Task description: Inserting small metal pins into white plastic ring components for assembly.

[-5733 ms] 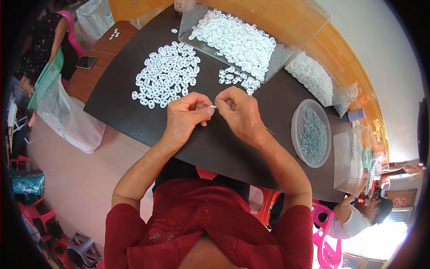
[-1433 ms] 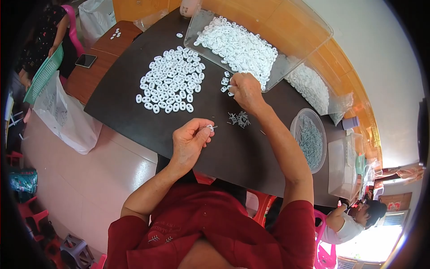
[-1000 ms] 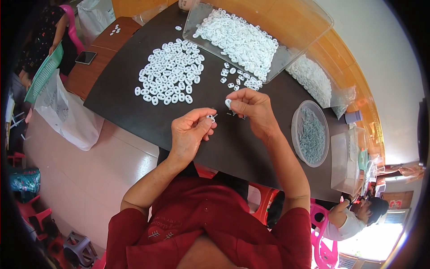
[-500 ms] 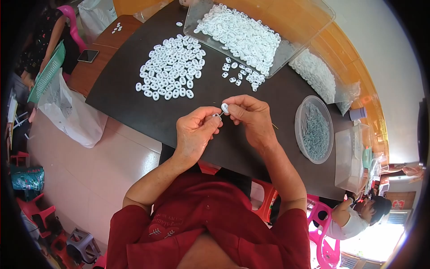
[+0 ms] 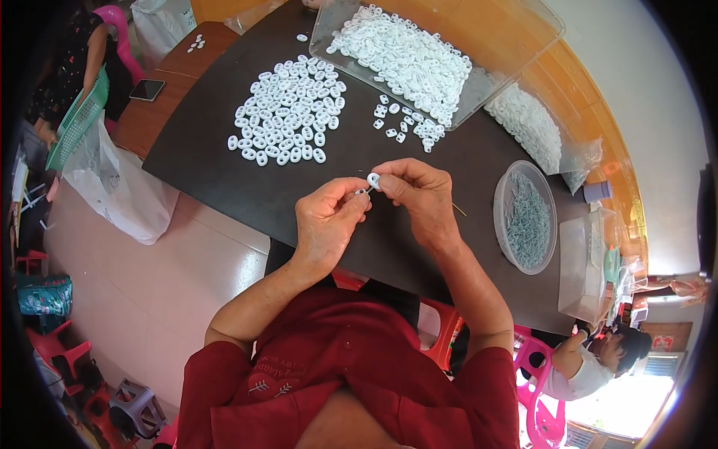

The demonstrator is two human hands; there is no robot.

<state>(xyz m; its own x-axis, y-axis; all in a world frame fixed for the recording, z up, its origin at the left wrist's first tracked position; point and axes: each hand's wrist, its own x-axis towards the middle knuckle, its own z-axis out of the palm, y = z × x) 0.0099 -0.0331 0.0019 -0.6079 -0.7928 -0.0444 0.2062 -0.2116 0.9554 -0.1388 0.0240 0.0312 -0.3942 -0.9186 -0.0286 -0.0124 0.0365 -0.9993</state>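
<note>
My left hand (image 5: 327, 218) pinches a small metal pin (image 5: 362, 191) over the near part of the dark table (image 5: 217, 172). My right hand (image 5: 419, 193) holds a small white plastic ring (image 5: 373, 179) between thumb and forefinger, right against the pin's tip. Both hands meet above the table. A flat heap of the same white pieces (image 5: 290, 112) lies to the far left. A few loose white pieces (image 5: 404, 127) lie just beyond my right hand.
A clear tray (image 5: 523, 45) heaped with white pieces stands at the far edge. A round clear dish of small metal pins (image 5: 526, 218) is at the right, with a clear box (image 5: 583, 262) and bags beyond. Another person sits at lower right; a white sack (image 5: 112, 187) hangs at left.
My right hand reached out to the loose white pieces, took one, and came back to my left hand, which kept hold of the pin.
</note>
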